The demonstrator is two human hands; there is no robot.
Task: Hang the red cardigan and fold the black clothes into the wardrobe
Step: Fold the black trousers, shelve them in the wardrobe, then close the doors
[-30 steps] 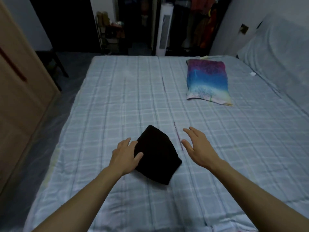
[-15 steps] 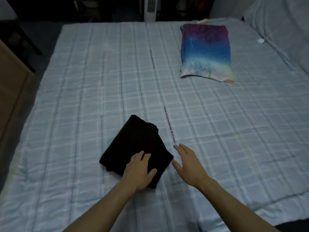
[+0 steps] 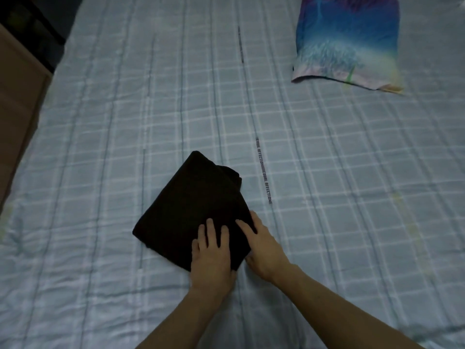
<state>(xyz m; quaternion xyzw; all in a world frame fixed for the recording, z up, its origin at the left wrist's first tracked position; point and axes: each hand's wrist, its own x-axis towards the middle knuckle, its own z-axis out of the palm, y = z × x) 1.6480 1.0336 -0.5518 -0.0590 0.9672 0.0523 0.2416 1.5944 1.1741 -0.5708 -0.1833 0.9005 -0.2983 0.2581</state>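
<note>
black clothes [image 3: 191, 210] folded square, thick, far corner perhaps bunched.

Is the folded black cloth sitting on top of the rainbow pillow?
No, the folded black cloth lies on the checked bedsheet, well apart from the pillow.

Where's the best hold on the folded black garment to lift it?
Likely the near corner of the folded black garment, from the person's side: fingers under both near edges, thumbs on top. It lies flat, layered, diagonal; left hand and right hand rest there.
</note>
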